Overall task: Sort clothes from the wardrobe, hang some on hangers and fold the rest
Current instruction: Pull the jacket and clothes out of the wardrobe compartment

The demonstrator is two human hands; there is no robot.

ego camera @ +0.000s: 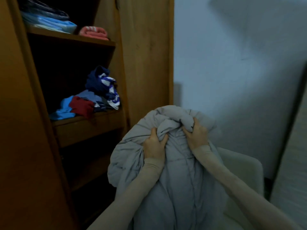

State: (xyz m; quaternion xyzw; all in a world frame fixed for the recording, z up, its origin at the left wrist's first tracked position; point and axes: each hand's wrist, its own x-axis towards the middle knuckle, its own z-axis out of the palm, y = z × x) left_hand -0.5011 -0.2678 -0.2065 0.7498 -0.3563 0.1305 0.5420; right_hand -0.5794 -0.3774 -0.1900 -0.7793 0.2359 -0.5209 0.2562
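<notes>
— Grey padding is all I can feel: both my hands are bunched into the top of the puffer jacket (176, 180), which hangs in the lower centre of the frame, in front of a pale chair (242, 170).

— How are you gripping it?

— My left hand (154, 143) is curled tight round a fistful near the collar, and my right hand (196, 133) clamps the rolled fabric just beside it. The two sit close together.

— Hang it or fold it?

— Hang, I'd judge; it looks too bulky to fold flat. No hanger shows in view, though.

— So how do you do this well?

— I'd work my grips apart toward the shoulders so the jacket drops straight, front placket facing me, and shake out the crumpled hood.

— And the rest?

— Loose clothes (93, 98) lie heaped on the middle shelf of the wardrobe (146, 47) at left, with folded pieces (53, 22) on the shelf at upper left.
</notes>
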